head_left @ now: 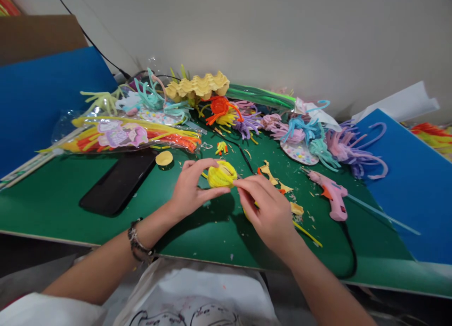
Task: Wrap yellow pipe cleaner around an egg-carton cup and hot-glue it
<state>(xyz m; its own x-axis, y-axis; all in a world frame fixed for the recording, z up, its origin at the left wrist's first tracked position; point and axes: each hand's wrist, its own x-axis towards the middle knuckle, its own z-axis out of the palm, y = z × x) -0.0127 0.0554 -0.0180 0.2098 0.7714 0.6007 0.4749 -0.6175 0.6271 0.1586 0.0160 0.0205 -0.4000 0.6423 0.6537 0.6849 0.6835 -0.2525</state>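
Chenille cup [216, 179], ribbed, fills left hand's [189, 186] parted grip; right hand [270, 207] pinches its edge.

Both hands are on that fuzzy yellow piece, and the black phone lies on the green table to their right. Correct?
Not quite: the left hand and right hand are on the fuzzy yellow piece, but the black phone lies on the green table to their left, the head view shows.
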